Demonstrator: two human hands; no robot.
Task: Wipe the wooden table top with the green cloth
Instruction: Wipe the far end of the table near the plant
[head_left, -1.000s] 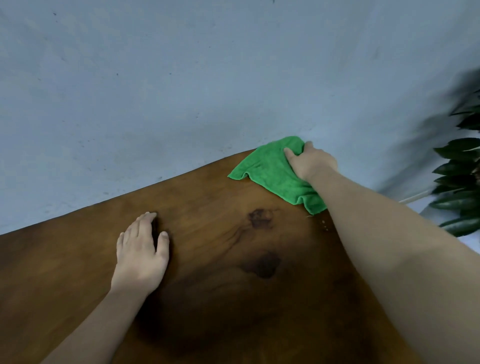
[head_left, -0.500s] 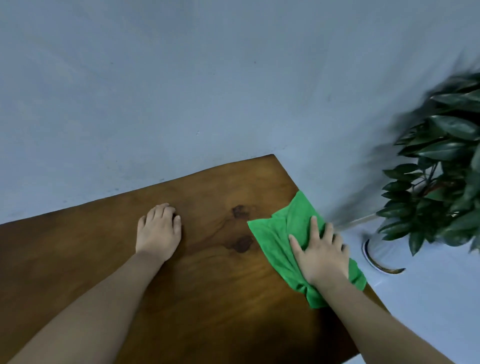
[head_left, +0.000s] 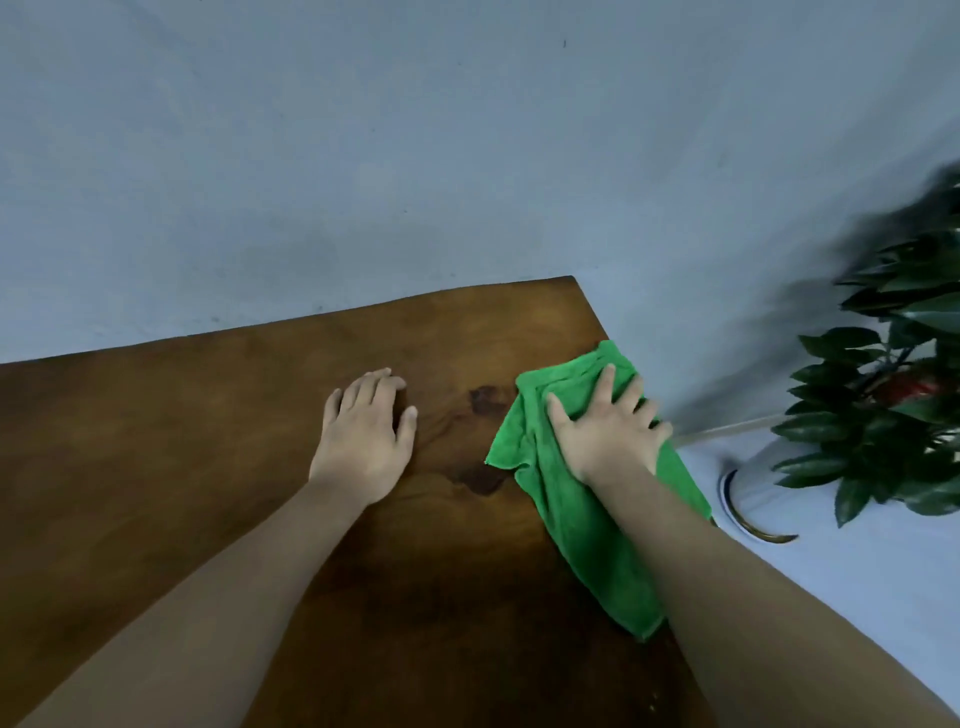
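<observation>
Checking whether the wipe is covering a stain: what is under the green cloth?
The green cloth lies on the wooden table top at its right edge, pressed flat by the right hand. Dark marks show beside it; whatever lies beneath is covered.

Single head-worn view, close, angled down over table (head_left: 208, 441) corner toward wall (head_left: 363, 156)

A crumpled bright green microfibre cloth (head_left: 582, 514) lies stretched along the right edge of the dark brown wooden table top (head_left: 208, 467), its far end near the table's far right corner, its right side slightly overhanging the edge. Dark knots mark the wood beside it.
</observation>
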